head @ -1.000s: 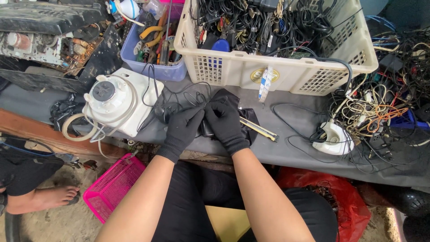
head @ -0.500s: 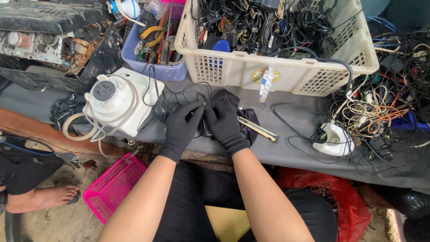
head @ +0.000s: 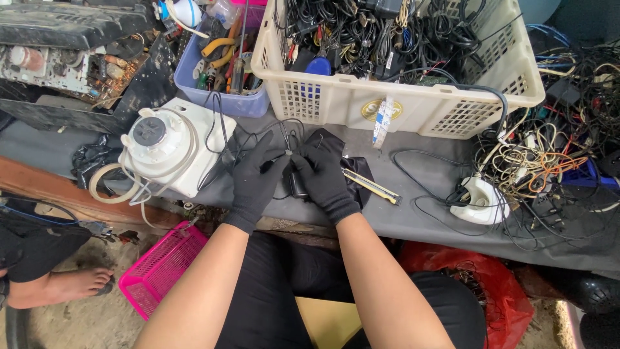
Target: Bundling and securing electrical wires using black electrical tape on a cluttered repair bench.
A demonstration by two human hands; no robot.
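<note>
Small black gadget sits mid-frame on the grey table, pinched by both gloved hands: left hand and right hand fingers closed on it. Thin black wire could snag or snap, and the yellow utility knife lies close.

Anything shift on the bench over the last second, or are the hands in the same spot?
Hardly anything changed. The left hand and right hand stay together over the small black device, pinching the thin black wire; only the fingers adjusted slightly. The white appliance, cable basket, yellow-handled tool and white adapter did not move.
</note>
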